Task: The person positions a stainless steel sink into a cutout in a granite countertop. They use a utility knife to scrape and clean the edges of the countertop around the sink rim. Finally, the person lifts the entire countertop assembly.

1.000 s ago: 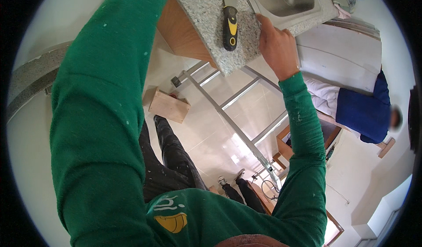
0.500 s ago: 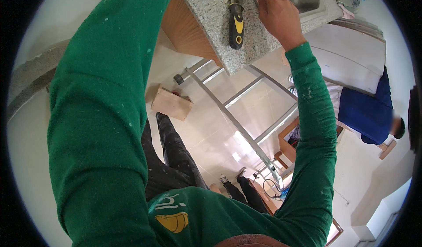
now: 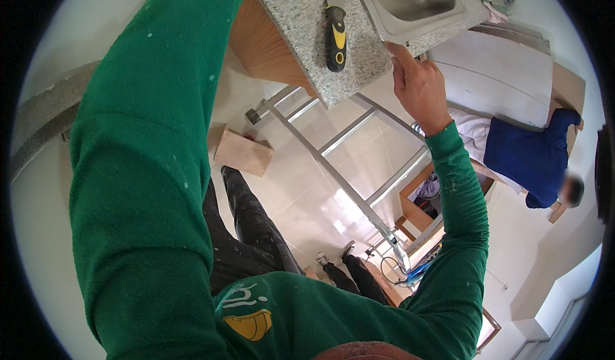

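A worker in a green sweater (image 3: 282, 321) at a speckled stone bench (image 3: 349, 84), seen from above. The right hand (image 3: 423, 94), upper right of centre, has its index finger extended to the near left corner of a metal sink (image 3: 398, 33); the other fingers are curled. Whether the fingertip presses on the rim or grips anything cannot be told. The left hand lies outside the view, its sleeve (image 3: 144, 135) running out through the upper edge, so its state cannot be told. The sink is set into the bench at the upper right of the frame. A scraper (image 3: 336, 39) with a black and yellow handle lies on the bench to the left of the sink, blade toward the upper edge. Below the bench, a metal ladder (image 3: 346, 187) crosses the centre of the frame, with a wooden box (image 3: 243, 150) to its left. At right, a person in a blue top (image 3: 519, 158) is near a pale panel (image 3: 493, 65).
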A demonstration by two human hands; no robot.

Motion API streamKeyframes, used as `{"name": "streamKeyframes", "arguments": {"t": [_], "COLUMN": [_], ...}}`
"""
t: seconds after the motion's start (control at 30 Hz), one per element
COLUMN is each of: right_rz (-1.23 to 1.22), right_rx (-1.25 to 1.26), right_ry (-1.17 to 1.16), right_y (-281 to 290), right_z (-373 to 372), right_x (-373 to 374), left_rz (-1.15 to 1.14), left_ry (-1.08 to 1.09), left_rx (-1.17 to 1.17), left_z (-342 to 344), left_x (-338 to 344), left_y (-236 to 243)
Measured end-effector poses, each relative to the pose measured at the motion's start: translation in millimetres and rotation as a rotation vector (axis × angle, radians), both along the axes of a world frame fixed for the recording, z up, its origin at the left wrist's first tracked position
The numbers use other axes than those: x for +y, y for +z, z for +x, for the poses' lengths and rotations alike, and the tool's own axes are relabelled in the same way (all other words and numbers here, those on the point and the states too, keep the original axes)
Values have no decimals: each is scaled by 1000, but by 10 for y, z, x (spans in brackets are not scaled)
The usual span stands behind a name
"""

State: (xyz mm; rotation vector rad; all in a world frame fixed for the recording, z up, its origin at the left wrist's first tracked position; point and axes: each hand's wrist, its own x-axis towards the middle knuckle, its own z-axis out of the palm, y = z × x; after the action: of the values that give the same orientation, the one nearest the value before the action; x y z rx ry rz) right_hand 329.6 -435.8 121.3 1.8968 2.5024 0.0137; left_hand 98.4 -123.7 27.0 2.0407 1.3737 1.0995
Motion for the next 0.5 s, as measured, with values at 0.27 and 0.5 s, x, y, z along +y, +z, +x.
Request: {"name": "streamKeyframes", "arguments": {"t": [0.27,0.5], "right_rz": [132,108], "right_rx": [163,61], "right_ry": [2,45], "right_y": [-42,-186], "right_z": [-213,-104], "right_x": [613,614], "left_rz": [68,51], "left_ry": [-1,-13], "left_rx": [11,16], "left_z": [16,-4], "left_x": [14,45], "left_y": [-14,-11]}}
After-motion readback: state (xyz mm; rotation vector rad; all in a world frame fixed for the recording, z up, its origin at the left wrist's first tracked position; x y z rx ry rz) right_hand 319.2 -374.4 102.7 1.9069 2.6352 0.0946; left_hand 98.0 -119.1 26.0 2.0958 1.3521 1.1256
